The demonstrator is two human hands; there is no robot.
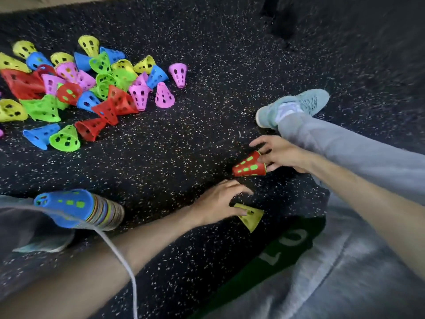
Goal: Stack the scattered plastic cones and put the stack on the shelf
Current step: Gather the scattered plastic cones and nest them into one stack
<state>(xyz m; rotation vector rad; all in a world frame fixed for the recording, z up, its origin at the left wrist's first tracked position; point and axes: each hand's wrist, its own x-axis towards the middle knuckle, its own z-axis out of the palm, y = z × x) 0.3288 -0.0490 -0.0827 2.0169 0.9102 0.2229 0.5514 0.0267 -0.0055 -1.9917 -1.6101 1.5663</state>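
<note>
Several loose perforated cones (pixel 76 88), yellow, blue, pink, green and red, lie scattered in a pile at the upper left of the speckled black floor. A stack of nested cones with a blue one on top (pixel 78 209) lies on its side at the lower left. My right hand (pixel 277 155) grips the wide end of a red cone with a green one nested inside (pixel 249 165). My left hand (pixel 220 201) pinches a yellow cone (pixel 251 217) lying on the floor just below the red one.
My legs in grey trousers stretch across the right side, ending in a pale green shoe (pixel 292 107). Another shoe (pixel 43 244) lies under the stack at the left. A white cord (pixel 119 256) hangs across my left forearm. A dark post (pixel 281 17) stands at the top.
</note>
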